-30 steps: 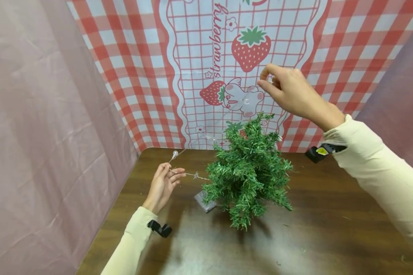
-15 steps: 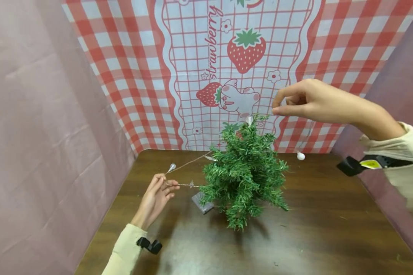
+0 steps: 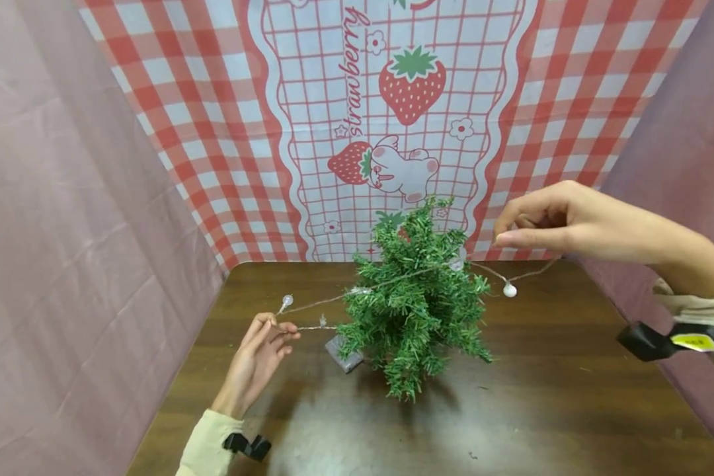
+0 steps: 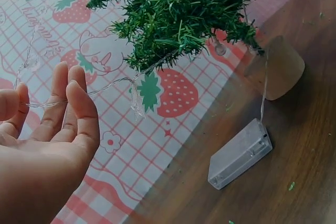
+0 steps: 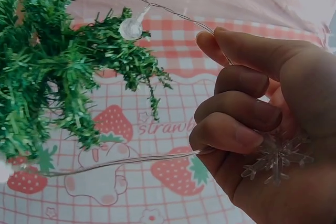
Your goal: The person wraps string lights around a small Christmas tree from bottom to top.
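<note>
A small green artificial Christmas tree [image 3: 416, 297] stands on the table. My left hand [image 3: 256, 360], left of it, pinches a thin string of fairy lights [image 4: 105, 87] between thumb and forefinger; one length runs into the tree at a clear star-shaped charm [image 4: 137, 103]. My right hand [image 3: 589, 225], right of the tree, pinches the string with thumb and forefinger while its other fingers curl round more wire and a clear snowflake charm [image 5: 278, 158]. Between the hands the string crosses the tree's near side, with a clear bulb [image 5: 131, 28]. A white bulb [image 3: 510, 289] hangs below the right hand.
A translucent battery box [image 4: 240, 153] lies on the wooden table [image 3: 512, 410] by the tree's base [image 4: 281, 69], wired up into the branches. A strawberry-print cloth [image 3: 416, 152] hangs behind. Pink curtains [image 3: 95, 231] border both sides.
My right hand has come down and right from above the tree, drawing the string across its near side. My left hand, still pinching the wire, has shifted slightly down and left.
</note>
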A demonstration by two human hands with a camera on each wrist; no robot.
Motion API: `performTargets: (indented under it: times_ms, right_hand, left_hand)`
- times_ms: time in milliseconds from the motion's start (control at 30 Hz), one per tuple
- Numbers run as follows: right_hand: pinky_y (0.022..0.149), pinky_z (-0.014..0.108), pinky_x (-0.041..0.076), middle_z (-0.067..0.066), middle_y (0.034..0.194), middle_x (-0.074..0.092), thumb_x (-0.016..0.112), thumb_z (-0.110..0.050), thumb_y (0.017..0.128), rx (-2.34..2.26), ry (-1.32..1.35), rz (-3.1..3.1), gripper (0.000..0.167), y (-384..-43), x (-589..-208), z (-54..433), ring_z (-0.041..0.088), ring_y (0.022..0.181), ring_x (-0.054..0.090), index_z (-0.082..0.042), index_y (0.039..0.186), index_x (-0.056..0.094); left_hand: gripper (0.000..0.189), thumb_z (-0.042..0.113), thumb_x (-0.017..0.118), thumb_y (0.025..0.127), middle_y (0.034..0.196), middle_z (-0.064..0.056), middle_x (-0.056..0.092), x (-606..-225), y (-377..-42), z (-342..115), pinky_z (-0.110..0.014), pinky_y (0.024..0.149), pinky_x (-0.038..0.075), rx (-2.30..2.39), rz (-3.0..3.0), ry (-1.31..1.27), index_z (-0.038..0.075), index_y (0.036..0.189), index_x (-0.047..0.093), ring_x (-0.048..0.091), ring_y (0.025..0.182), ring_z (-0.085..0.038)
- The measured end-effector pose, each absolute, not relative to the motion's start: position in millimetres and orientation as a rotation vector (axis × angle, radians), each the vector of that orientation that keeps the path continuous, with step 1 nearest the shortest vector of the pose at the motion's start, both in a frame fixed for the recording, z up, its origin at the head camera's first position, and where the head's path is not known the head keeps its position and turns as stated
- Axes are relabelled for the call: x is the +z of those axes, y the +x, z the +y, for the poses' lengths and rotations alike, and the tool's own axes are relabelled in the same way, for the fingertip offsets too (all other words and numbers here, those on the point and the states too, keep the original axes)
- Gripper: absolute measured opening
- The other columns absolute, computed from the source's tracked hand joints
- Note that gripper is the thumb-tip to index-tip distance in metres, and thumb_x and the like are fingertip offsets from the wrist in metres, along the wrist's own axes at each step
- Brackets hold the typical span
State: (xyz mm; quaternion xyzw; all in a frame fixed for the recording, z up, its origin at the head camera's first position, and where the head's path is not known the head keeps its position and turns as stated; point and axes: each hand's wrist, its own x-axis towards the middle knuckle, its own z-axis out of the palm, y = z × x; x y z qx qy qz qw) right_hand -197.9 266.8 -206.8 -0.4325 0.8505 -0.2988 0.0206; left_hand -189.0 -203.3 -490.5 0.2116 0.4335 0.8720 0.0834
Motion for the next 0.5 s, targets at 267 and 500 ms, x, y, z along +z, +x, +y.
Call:
performTargets:
  times_ms: [267, 500]
  right_hand:
    - [0.047, 0.029, 0.038, 0.001, 0.073, 0.059, 0.06, 0.006, 0.094, -1.102, -1.168, 2.702, 0.025, -177, -243, 305, 0.015, 0.054, 0.043, -0.014, 0.102, 0.073]
    - [0.051, 0.032, 0.041, 0.004, 0.087, 0.069, 0.055, 0.019, 0.089, -1.248, -1.187, 2.611, 0.033, -171, -270, 336, 0.017, 0.064, 0.051, -0.008, 0.101, 0.072]
  left_hand:
    - [0.029, 0.011, 0.023, 0.11, 0.122, -0.011, 0.06, -486, -172, -196, -0.032, 0.09, 0.045, 2.567, 1.353, 0.662, 0.013, 0.114, 0.052, 0.055, 0.116, -0.026]
    - [0.031, 0.005, 0.028, 0.108, 0.126, -0.011, 0.06, -480, -157, -196, -0.033, 0.092, 0.043, 2.523, 1.437, 0.683, 0.01, 0.107, 0.058, 0.052, 0.12, -0.024]
